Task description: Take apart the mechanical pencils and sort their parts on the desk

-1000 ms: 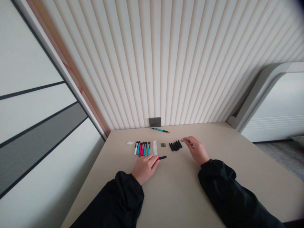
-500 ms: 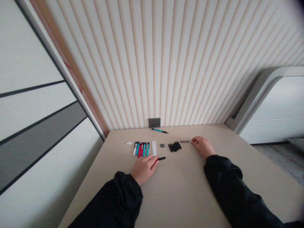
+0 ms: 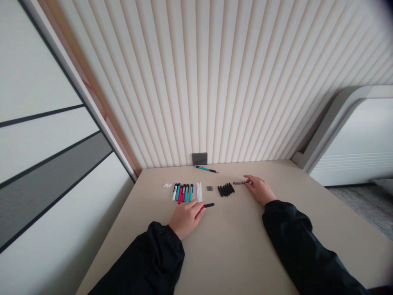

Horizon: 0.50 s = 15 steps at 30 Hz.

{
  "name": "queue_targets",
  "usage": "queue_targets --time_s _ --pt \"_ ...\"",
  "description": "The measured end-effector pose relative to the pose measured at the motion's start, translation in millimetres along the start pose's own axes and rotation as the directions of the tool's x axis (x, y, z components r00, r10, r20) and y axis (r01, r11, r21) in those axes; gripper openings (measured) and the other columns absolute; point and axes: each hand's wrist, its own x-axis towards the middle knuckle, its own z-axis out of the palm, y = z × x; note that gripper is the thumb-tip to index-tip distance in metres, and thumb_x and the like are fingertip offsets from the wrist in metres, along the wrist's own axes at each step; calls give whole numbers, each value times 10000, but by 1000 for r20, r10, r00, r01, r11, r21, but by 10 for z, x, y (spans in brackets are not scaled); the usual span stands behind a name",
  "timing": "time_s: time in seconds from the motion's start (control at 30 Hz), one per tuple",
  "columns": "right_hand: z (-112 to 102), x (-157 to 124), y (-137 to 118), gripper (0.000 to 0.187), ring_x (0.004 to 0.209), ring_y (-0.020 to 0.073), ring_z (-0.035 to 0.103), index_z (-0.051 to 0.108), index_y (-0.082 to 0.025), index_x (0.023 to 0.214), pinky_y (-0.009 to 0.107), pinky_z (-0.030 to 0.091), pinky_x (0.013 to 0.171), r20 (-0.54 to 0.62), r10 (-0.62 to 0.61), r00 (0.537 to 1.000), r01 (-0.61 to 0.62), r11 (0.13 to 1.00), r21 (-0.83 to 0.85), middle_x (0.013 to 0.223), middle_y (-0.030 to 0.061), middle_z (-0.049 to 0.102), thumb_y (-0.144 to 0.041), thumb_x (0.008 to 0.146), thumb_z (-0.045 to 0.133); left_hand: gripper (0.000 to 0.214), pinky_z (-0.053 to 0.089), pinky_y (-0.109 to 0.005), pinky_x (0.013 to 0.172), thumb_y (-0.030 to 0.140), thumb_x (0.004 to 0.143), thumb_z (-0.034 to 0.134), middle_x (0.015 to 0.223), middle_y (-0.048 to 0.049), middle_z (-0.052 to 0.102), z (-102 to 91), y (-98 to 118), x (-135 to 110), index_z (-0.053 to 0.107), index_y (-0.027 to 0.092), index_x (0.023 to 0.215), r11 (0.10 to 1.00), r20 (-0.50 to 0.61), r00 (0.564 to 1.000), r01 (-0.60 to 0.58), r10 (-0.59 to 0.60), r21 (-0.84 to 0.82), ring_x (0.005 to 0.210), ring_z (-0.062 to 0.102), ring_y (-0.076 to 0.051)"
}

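My left hand [image 3: 188, 219], resting on the table, is closed round a pen [image 3: 209, 205] with a black grip, a pale tip and a bit of red barrel showing; the rest is hidden in my fingers. At the right end of a row of small dark conical pieces [image 3: 238, 183], my right hand [image 3: 258, 189] has its thumb and finger brought together. Whatever is between those fingertips is too small to name. Several black grip sleeves [image 3: 226, 189] lie left of that row.
Across the table [image 3: 227, 254] lie red, blue and white pen barrels [image 3: 183, 193], white refills [image 3: 199, 191], small springs [image 3: 210, 188] and small white pieces [image 3: 167, 185]. A blue pen [image 3: 206, 169] lies at the back, below a wall socket [image 3: 199, 158].
My right hand has shifted slightly left, onto the end of the row of dark pieces, with one finger lifted. My left hand and its pen have stayed put.
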Motion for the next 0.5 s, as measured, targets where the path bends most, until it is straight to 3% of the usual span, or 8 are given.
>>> queue_targets --time_s 0.13,0.2,0.27,0.4,0.5 --pt "-96 -17 -179 344 830 204 623 597 -222 1173 367 458 805 -119 -20 993 14 999 -52 1001 62 676 -269 845 504 220 446 -250 599 281 953 445 817 -15 658 7 -13 -2 641 206 1018 1000 16 1000 0 -1 7 676 623 -151" --pt "-118 -45 -387 291 887 222 613 616 -206 1121 389 435 846 -223 -52 973 45 998 -35 998 75 674 -264 871 478 217 446 -247 600 283 953 449 818 -14 657 14 -21 -3 640 206 1021 1000 12 1000 -8 7 8 677 622 -150" --pt "-94 -93 -679 250 915 224 602 626 -198 1073 381 429 851 -248 -100 964 117 992 52 970 80 674 -259 905 452 213 448 -244 602 287 951 458 816 -15 655 23 -30 -3 643 202 1013 1000 0 1000 -21 21 7 676 619 -147" --pt "54 -228 -1310 233 876 221 582 657 -209 983 372 426 815 -119 -263 957 282 939 195 917 82 674 -286 946 440 208 450 -241 605 282 952 463 800 -16 640 36 -45 0 645 198 1007 999 -25 999 -48 49 14 672 612 -140" --pt "157 -307 -1586 277 824 197 563 656 -206 877 341 413 772 2 -330 944 320 917 237 853 65 666 -298 970 412 197 452 -243 615 274 952 466 784 -16 621 31 -52 5 638 195 1006 996 -29 997 -74 75 42 686 608 -142"
